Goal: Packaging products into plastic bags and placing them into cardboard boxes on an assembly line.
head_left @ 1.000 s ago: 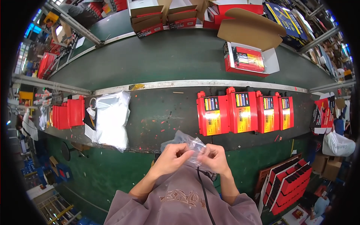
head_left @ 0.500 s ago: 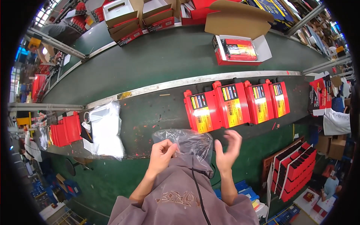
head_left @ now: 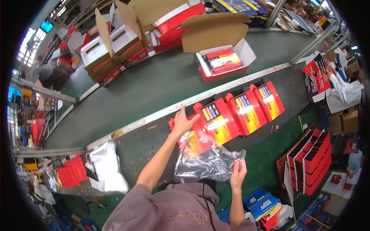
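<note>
My left hand point(head_left: 184, 122) is at the far end of the leftmost red power inverter point(head_left: 195, 145), thumb and fingers around its end. A clear plastic bag point(head_left: 208, 163) lies over that inverter's near end, and my right hand point(head_left: 238, 173) pinches the bag's right corner. Whether the inverter sits inside the bag or under it is hard to make out. Further red inverters with yellow labels stand in a slanting row to the right: one beside it point(head_left: 218, 120), another point(head_left: 246, 111) and the rightmost point(head_left: 269, 101).
A stack of clear bags point(head_left: 108, 165) lies at the bench's left, beside red parts point(head_left: 72, 171). Beyond a metal rail point(head_left: 169, 111), an open box point(head_left: 223, 75) holds a red unit. More open cartons point(head_left: 96, 57) stand back left. A person in white point(head_left: 343, 92) is at the right.
My left hand has left the bag and reached forward onto the leftmost inverter. My right hand has closed on the bag's corner, and the bag is spread over that inverter. The view has turned.
</note>
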`<state>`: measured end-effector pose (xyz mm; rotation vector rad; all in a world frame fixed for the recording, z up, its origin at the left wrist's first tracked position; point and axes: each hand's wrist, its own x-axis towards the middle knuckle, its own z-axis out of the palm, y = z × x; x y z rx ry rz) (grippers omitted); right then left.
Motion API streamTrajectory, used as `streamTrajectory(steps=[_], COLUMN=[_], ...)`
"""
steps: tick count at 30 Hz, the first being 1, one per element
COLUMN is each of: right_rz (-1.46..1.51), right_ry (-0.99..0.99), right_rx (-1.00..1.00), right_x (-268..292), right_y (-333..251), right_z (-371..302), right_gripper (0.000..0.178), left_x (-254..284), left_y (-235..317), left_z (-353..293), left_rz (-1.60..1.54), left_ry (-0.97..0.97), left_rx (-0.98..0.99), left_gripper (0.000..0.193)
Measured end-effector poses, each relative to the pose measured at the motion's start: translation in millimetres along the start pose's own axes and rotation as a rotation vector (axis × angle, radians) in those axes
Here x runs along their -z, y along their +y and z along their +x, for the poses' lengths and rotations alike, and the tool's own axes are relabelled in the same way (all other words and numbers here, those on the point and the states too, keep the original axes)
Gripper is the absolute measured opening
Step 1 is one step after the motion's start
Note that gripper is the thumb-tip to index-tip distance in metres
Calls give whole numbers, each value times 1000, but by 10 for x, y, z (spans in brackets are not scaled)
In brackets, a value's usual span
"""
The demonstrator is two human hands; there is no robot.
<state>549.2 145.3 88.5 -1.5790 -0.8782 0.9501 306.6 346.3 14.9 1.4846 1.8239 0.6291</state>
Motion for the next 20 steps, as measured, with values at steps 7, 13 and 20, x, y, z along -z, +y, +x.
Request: streamTrajectory(steps=[7,13,20], right_rz=[-258,-141,302], right_ry=[361,302,608], right_rx=[59,-81,-242], right_x=[-551,-838,-891], right_y=[812,927,742], right_z=[438,454,657], right_gripper=[27,26,29], left_x=[-486,-318,182], left_y=[-108,270,926], left_z=[1038,1127,689], left_rz=[-97,87,268], left_ry=[-652,-739,-760], left_rx=[-40,-48,-101], left_gripper=[88,84,66])
